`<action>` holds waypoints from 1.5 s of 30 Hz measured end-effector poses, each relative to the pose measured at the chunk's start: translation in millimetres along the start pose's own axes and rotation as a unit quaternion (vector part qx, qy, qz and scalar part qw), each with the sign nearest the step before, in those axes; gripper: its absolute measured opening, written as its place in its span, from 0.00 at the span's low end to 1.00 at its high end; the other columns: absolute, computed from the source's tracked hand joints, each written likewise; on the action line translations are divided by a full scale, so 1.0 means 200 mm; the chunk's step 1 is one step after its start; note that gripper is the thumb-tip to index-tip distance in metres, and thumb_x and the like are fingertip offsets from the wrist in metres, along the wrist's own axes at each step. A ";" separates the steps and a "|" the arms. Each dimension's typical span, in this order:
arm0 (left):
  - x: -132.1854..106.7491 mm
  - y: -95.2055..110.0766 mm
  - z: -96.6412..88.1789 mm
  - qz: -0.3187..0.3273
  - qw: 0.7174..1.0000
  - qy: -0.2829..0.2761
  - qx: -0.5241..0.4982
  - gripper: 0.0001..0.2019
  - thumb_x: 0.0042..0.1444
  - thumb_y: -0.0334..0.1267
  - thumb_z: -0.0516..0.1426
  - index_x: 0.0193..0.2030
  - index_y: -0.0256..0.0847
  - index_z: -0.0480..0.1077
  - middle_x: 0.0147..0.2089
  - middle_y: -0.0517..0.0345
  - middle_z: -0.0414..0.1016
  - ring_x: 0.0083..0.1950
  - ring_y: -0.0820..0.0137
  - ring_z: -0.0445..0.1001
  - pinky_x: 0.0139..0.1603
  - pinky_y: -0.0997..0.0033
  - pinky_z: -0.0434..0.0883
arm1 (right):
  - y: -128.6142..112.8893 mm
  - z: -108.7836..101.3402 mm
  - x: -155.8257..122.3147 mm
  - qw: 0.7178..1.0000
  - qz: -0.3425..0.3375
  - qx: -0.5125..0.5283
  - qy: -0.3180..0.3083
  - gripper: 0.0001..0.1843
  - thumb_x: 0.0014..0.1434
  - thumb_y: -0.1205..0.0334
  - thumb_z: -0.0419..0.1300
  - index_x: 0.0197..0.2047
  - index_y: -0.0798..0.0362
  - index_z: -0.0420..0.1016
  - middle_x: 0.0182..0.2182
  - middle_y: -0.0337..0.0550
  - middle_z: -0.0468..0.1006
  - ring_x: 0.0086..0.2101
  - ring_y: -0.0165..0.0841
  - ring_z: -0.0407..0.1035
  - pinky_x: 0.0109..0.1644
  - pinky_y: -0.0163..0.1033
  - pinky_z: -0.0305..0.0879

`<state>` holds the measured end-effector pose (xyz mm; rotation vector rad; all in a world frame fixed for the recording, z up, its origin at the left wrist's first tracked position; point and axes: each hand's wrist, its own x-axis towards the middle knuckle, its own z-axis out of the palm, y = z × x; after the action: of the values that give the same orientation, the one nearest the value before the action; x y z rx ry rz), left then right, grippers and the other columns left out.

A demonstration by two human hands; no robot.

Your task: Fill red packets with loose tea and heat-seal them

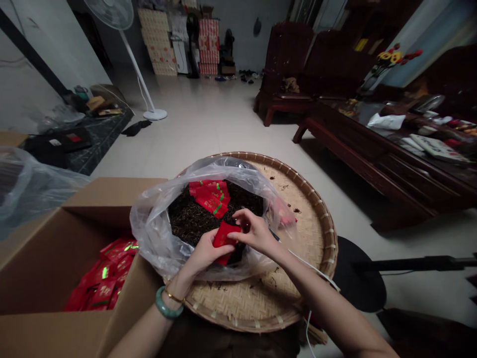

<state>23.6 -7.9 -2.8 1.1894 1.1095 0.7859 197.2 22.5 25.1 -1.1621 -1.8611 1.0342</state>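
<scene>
Red foil packet (222,239) is sitting between both hands, above the dark loose tea (190,219) in a clear plastic bag (152,223). Head view: left hand (204,253) is gripping the packet from below, fingers curled around it; right hand (254,229) is pinching its upper edge with thumb and fingertips. More red packets (210,196) are lying on the tea at the far side of the bag. Bag is resting on a round woven bamboo tray (316,223). Cardboard box (55,258), left of the tray, is holding a pile of filled red packets (102,283). Left wrist is wearing a green bangle (167,307).
</scene>
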 end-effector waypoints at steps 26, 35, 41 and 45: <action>-0.01 0.02 -0.01 0.012 0.999 0.029 0.025 0.17 0.40 0.42 0.65 0.35 0.32 0.73 0.29 0.55 0.77 0.28 0.69 0.72 0.29 0.73 0.69 | 0.03 0.02 0.00 0.972 0.135 0.190 0.013 0.14 0.41 0.52 0.69 0.23 0.55 0.77 0.18 0.36 0.72 0.21 0.27 0.63 0.26 0.33 0.60; 0.01 0.06 0.00 0.014 0.997 0.069 -0.008 0.14 0.42 0.44 0.63 0.29 0.33 0.74 0.25 0.61 0.74 0.26 0.73 0.68 0.29 0.76 0.66 | 0.00 0.00 0.01 0.995 0.075 0.053 -0.038 0.12 0.50 0.54 0.64 0.30 0.56 0.77 0.24 0.39 0.75 0.25 0.27 0.65 0.29 0.32 0.59; 0.01 0.04 0.02 0.008 1.000 0.024 0.005 0.08 0.40 0.38 0.62 0.25 0.33 0.75 0.23 0.62 0.73 0.26 0.73 0.67 0.28 0.76 0.66 | -0.02 0.02 0.03 0.986 -0.096 -0.120 -0.068 0.15 0.53 0.49 0.63 0.32 0.54 0.76 0.28 0.42 0.75 0.30 0.30 0.68 0.33 0.33 0.59; 0.01 0.04 0.02 0.041 0.998 -0.002 0.043 0.09 0.42 0.35 0.61 0.31 0.36 0.78 0.30 0.58 0.78 0.31 0.69 0.72 0.34 0.73 0.68 | 0.02 0.04 0.05 0.972 -0.138 -0.175 -0.081 0.19 0.59 0.46 0.57 0.27 0.53 0.74 0.23 0.42 0.73 0.26 0.30 0.66 0.29 0.33 0.55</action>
<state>28.8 -5.2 3.9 1.3154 1.1063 0.8047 187.9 31.9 18.6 -0.9923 -2.3257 0.6776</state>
